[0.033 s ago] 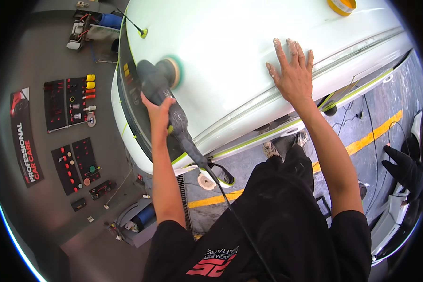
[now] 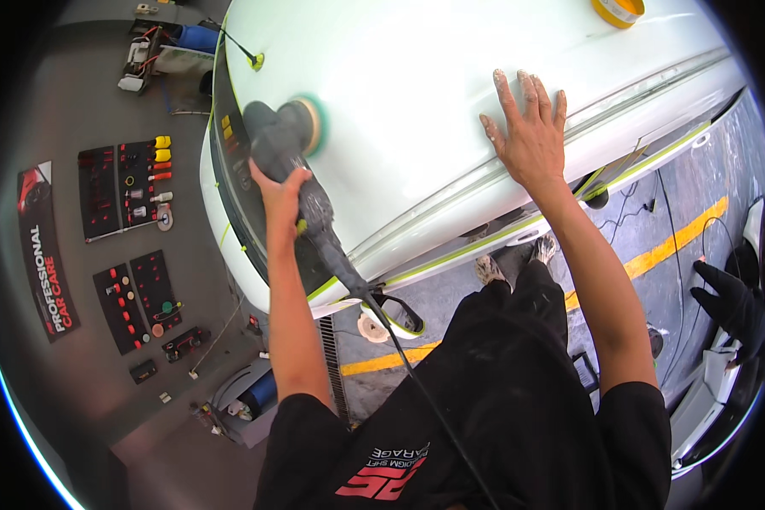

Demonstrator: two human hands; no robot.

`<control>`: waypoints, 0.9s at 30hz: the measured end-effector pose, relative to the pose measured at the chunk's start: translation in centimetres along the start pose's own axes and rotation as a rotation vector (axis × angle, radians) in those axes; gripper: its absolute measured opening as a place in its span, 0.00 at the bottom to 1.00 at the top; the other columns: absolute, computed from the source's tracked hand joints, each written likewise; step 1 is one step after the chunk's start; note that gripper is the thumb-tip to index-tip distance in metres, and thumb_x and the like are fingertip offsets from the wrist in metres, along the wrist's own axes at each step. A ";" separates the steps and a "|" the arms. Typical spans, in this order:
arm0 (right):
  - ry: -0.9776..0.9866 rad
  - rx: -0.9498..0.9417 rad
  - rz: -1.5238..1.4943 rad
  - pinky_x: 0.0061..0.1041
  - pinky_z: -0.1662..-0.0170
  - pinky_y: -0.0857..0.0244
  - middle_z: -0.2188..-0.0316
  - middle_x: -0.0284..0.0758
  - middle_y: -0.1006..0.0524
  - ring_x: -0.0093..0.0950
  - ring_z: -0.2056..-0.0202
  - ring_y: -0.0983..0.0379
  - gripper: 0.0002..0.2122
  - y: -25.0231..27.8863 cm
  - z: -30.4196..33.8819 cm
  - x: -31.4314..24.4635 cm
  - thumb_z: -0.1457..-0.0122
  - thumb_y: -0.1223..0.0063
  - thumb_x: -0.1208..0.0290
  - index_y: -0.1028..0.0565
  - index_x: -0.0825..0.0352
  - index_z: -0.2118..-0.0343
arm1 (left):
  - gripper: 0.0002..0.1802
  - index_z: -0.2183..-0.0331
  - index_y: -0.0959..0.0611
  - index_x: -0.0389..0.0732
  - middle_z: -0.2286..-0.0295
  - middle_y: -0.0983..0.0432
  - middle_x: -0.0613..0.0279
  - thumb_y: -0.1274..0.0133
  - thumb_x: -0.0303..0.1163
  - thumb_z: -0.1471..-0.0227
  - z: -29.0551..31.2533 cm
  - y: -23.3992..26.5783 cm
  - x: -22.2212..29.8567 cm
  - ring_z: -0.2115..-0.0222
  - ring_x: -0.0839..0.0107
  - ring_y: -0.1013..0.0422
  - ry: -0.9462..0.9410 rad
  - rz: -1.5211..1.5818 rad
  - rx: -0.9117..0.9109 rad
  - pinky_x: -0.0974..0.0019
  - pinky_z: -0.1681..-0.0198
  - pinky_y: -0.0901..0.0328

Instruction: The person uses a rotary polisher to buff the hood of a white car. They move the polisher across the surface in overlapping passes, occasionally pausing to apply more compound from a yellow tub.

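My left hand (image 2: 279,197) is wrapped round the body of a dark grey power polisher (image 2: 316,211), whose power cord (image 2: 416,374) runs back past my body. The machine's round pad (image 2: 314,124), tan and green at the edge, is against the white car roof (image 2: 408,119) near the windscreen. It looks slightly blurred. Flat on the roof near its side edge, my right hand (image 2: 531,140) lies with fingers spread and whitish residue on the fingertips. It holds nothing. The pad's working face is hidden.
Yellow-green masking tape lines the windscreen (image 2: 251,195) and door edges. A yellow ring-shaped roll (image 2: 618,12) sits on the roof's far side. The side mirror (image 2: 399,314) sticks out near my legs. Cables (image 2: 671,229) trail over the floor; tool boards (image 2: 126,189) hang at left.
The polisher and my left hand have shifted slightly to the left and away from me. My right hand stays in place on the roof.
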State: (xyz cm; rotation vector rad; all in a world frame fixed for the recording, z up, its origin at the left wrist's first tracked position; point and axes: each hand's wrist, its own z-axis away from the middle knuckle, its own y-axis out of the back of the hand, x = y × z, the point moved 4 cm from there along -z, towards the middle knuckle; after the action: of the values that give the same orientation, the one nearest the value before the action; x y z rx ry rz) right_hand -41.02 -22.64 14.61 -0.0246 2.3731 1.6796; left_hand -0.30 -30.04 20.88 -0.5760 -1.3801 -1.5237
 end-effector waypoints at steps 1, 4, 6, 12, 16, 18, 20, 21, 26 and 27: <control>0.000 -0.006 -0.004 0.63 0.25 0.59 0.30 0.41 0.38 0.42 0.28 0.45 0.34 0.1 0.0 0.0 0.30 0.47 0.46 0.43 0.44 0.24 | 0.69 0.26 0.55 0.37 0.41 0.32 0.43 0.30 0.31 0.59 -2.1 0.1 0.5 0.46 0.54 0.29 -0.032 -0.033 -0.004 0.57 0.40 0.33; -0.012 -0.018 -0.014 0.63 0.25 0.59 0.30 0.41 0.38 0.41 0.28 0.45 0.34 0.4 -0.1 0.1 0.31 0.46 0.46 0.42 0.44 0.24 | 0.70 0.26 0.56 0.35 0.39 0.34 0.43 0.29 0.33 0.59 -8.7 -0.3 1.9 0.44 0.55 0.30 -0.079 -0.112 -0.009 0.56 0.40 0.33; -0.024 -0.029 -0.023 0.63 0.25 0.59 0.30 0.40 0.38 0.41 0.27 0.46 0.34 0.4 -0.1 0.1 0.31 0.45 0.47 0.42 0.44 0.25 | 0.72 0.25 0.57 0.35 0.39 0.34 0.41 0.29 0.36 0.61 -11.6 -1.0 3.5 0.44 0.54 0.30 -0.083 -0.112 -0.010 0.57 0.40 0.32; -0.034 -0.058 -0.027 0.63 0.26 0.59 0.30 0.40 0.38 0.40 0.27 0.46 0.34 0.3 -0.4 0.3 0.33 0.43 0.48 0.40 0.45 0.25 | 0.73 0.26 0.53 0.38 0.43 0.32 0.41 0.28 0.39 0.65 -17.1 -3.5 9.1 0.49 0.52 0.27 -0.064 -0.180 -0.044 0.54 0.47 0.28; -0.023 -0.049 -0.058 0.63 0.26 0.59 0.30 0.40 0.39 0.40 0.27 0.46 0.35 0.4 -0.7 0.0 0.34 0.41 0.48 0.39 0.45 0.26 | 0.74 0.25 0.55 0.39 0.44 0.32 0.42 0.28 0.39 0.66 -22.2 -2.8 9.5 0.50 0.53 0.27 -0.049 -0.175 -0.044 0.53 0.48 0.27; -0.025 -0.055 -0.052 0.63 0.26 0.59 0.30 0.40 0.39 0.40 0.28 0.46 0.35 0.3 -0.6 0.2 0.34 0.41 0.49 0.39 0.45 0.26 | 0.76 0.25 0.57 0.38 0.43 0.32 0.42 0.28 0.38 0.67 -23.3 -3.6 9.9 0.50 0.53 0.27 -0.007 -0.146 -0.062 0.53 0.49 0.27; -0.025 -0.055 -0.051 0.64 0.26 0.59 0.30 0.40 0.38 0.40 0.28 0.46 0.35 0.3 -0.4 0.3 0.34 0.40 0.49 0.39 0.45 0.26 | 0.77 0.25 0.57 0.37 0.43 0.32 0.43 0.27 0.38 0.68 -23.6 -4.3 10.5 0.50 0.53 0.27 -0.011 -0.133 -0.072 0.53 0.49 0.28; -0.026 -0.055 -0.049 0.64 0.26 0.59 0.30 0.40 0.38 0.41 0.28 0.46 0.35 0.2 -0.3 0.4 0.34 0.40 0.49 0.38 0.45 0.26 | 0.77 0.26 0.57 0.36 0.43 0.32 0.43 0.27 0.39 0.68 -23.6 -4.8 10.9 0.50 0.53 0.27 -0.012 -0.126 -0.078 0.53 0.49 0.28; -0.020 -0.038 -0.053 0.64 0.26 0.59 0.29 0.40 0.38 0.41 0.28 0.45 0.36 0.4 -0.4 0.4 0.35 0.39 0.50 0.39 0.46 0.26 | 0.77 0.27 0.57 0.31 0.44 0.31 0.43 0.26 0.39 0.68 -26.8 -5.0 11.8 0.52 0.55 0.25 -0.089 -0.186 -0.081 0.56 0.47 0.29; -0.019 -0.031 -0.054 0.63 0.26 0.59 0.29 0.40 0.38 0.40 0.28 0.45 0.36 0.5 -0.4 0.4 0.35 0.39 0.50 0.39 0.46 0.26 | 0.77 0.27 0.56 0.31 0.44 0.31 0.43 0.26 0.39 0.68 -27.4 -5.3 11.9 0.52 0.54 0.25 -0.074 -0.179 -0.082 0.56 0.47 0.29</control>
State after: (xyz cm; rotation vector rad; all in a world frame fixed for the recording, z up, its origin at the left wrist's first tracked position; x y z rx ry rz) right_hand -41.50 -22.77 15.07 -0.0768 2.3116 1.6848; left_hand -3.05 -60.20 21.61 -0.5768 -1.4627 -1.7238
